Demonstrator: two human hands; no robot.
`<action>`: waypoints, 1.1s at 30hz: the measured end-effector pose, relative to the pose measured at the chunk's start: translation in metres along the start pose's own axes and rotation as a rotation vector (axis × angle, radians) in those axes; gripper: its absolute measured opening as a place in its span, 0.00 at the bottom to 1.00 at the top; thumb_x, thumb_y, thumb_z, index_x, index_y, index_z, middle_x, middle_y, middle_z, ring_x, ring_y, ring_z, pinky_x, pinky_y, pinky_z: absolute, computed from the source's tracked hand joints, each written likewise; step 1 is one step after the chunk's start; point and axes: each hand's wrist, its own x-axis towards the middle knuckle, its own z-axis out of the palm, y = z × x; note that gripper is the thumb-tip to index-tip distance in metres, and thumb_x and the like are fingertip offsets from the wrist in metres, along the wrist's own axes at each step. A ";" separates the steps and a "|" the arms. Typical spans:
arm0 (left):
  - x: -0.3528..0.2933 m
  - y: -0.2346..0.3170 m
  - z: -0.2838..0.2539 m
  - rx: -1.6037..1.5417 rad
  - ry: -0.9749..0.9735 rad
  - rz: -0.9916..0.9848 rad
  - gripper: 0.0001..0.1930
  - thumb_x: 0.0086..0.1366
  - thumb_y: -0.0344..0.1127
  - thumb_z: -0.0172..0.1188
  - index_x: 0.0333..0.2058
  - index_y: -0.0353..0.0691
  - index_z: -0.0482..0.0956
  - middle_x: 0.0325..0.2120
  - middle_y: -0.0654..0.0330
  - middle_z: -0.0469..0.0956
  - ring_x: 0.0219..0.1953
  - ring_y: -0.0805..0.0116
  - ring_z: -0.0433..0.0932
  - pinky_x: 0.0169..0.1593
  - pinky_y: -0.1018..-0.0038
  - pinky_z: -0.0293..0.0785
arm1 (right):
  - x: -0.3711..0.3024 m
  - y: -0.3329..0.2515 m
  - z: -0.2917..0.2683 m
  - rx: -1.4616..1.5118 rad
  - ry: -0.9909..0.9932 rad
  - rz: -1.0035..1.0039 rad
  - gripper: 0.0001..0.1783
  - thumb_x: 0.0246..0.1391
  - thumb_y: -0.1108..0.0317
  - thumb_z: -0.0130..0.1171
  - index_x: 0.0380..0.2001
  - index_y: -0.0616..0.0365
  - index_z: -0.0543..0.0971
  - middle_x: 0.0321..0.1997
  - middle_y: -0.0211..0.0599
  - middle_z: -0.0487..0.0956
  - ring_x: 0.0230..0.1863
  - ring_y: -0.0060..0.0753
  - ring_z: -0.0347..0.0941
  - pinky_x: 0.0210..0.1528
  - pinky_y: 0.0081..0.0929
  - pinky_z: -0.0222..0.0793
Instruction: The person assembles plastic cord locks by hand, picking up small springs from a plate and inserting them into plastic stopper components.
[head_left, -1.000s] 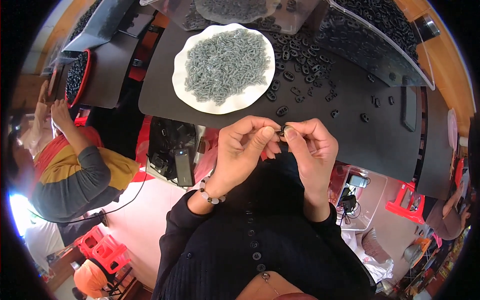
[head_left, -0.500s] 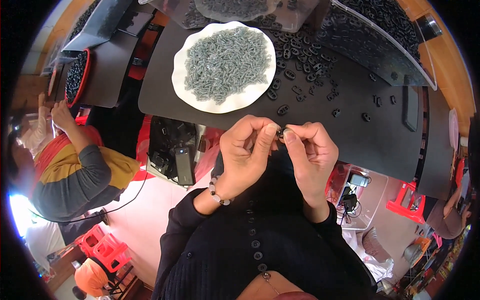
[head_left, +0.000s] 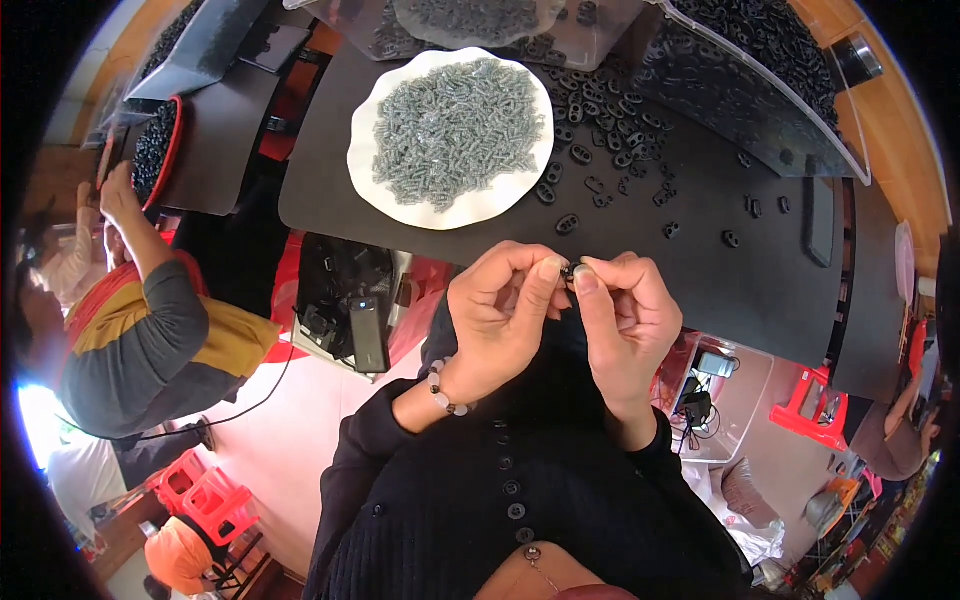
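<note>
Both hands meet just above the near edge of the dark desk (head_left: 700,290). The left hand (head_left: 500,315) and the right hand (head_left: 625,315) pinch together one small black part (head_left: 570,271) between thumb and forefinger tips; the other fingers are curled. Behind them a white plate (head_left: 385,190) carries a heap of grey pieces (head_left: 455,130), and loose black rings (head_left: 600,110) lie scattered just beside it. Another person (head_left: 130,330) sits at the far left.

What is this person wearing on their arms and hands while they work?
Both arms are covered by long black knitted sleeves that end at the wrists, part of a black buttoned garment. The left hand is bare, with a bracelet of pale and dark round beads at its wrist. The right hand is bare, with no glove or ring visible.
</note>
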 end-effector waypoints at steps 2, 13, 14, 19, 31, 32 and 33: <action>0.000 -0.002 0.001 -0.017 0.009 0.002 0.06 0.66 0.29 0.56 0.35 0.30 0.77 0.29 0.60 0.75 0.26 0.79 0.77 0.27 0.84 0.73 | 0.000 0.000 0.000 -0.018 0.008 -0.013 0.03 0.53 0.79 0.60 0.31 0.65 0.76 0.24 0.29 0.73 0.25 0.13 0.68 0.28 0.13 0.63; -0.001 -0.003 0.000 -0.053 0.033 0.054 0.06 0.67 0.28 0.55 0.35 0.29 0.75 0.29 0.59 0.75 0.25 0.78 0.77 0.26 0.83 0.74 | 0.004 -0.007 0.001 -0.024 -0.040 -0.009 0.03 0.52 0.80 0.61 0.30 0.65 0.76 0.23 0.30 0.73 0.24 0.14 0.68 0.27 0.14 0.63; -0.001 -0.004 0.000 -0.052 0.029 0.049 0.06 0.67 0.28 0.55 0.34 0.29 0.75 0.29 0.59 0.74 0.25 0.78 0.77 0.27 0.83 0.74 | 0.004 -0.006 0.000 -0.050 -0.042 -0.016 0.03 0.52 0.79 0.61 0.30 0.65 0.76 0.23 0.30 0.74 0.24 0.14 0.68 0.27 0.15 0.63; -0.002 -0.005 -0.001 -0.002 0.031 0.141 0.05 0.66 0.26 0.56 0.34 0.29 0.75 0.30 0.58 0.74 0.25 0.78 0.77 0.27 0.82 0.75 | 0.002 -0.009 0.000 -0.092 -0.044 -0.026 0.03 0.51 0.79 0.61 0.30 0.64 0.76 0.23 0.30 0.74 0.24 0.15 0.68 0.27 0.16 0.63; -0.002 -0.002 0.002 0.100 0.027 0.174 0.04 0.65 0.25 0.56 0.33 0.28 0.75 0.29 0.58 0.76 0.26 0.76 0.79 0.30 0.82 0.77 | -0.001 -0.002 -0.002 -0.061 -0.031 0.007 0.03 0.52 0.79 0.61 0.31 0.65 0.77 0.24 0.30 0.74 0.24 0.15 0.68 0.28 0.15 0.63; -0.003 -0.003 0.003 0.024 0.032 0.139 0.04 0.65 0.25 0.56 0.34 0.28 0.75 0.29 0.58 0.76 0.26 0.75 0.79 0.31 0.81 0.77 | -0.001 -0.002 -0.002 -0.029 -0.024 0.002 0.03 0.52 0.79 0.61 0.31 0.65 0.77 0.24 0.30 0.74 0.24 0.14 0.68 0.28 0.14 0.63; -0.003 -0.003 0.004 0.024 0.030 0.138 0.04 0.65 0.25 0.56 0.34 0.28 0.75 0.29 0.58 0.76 0.26 0.75 0.79 0.31 0.81 0.77 | -0.001 -0.001 -0.002 0.003 -0.017 -0.004 0.03 0.52 0.80 0.61 0.31 0.65 0.77 0.24 0.29 0.73 0.24 0.14 0.68 0.28 0.14 0.63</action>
